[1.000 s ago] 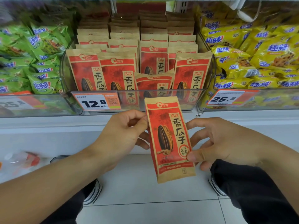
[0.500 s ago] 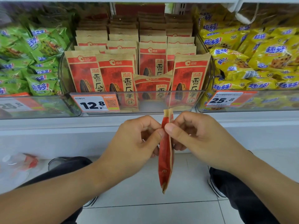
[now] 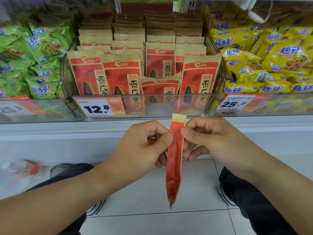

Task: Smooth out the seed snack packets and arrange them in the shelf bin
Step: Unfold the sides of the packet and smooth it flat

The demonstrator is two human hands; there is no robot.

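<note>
Hands: While you are crouching before the shelf, your left hand [image 3: 142, 148] and right hand [image 3: 211, 141] are each pinching the red and tan paper seed packet [image 3: 174, 160] near its top.
Packet: it is hanging edge-on between your thumbs, below the bin.
Bin: the clear plastic shelf bin [image 3: 169, 106] is holding upright rows of matching packets [image 3: 122, 77].
Neighbours: green snack bags [image 3: 39, 53] are lying left, yellow snack bags [image 3: 271, 60] right.

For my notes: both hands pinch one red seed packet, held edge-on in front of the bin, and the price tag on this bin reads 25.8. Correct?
Not quite. In the head view the middle bin's tag reads 12.8. The rest holds: left hand and right hand pinch the red packet edge-on.
</note>
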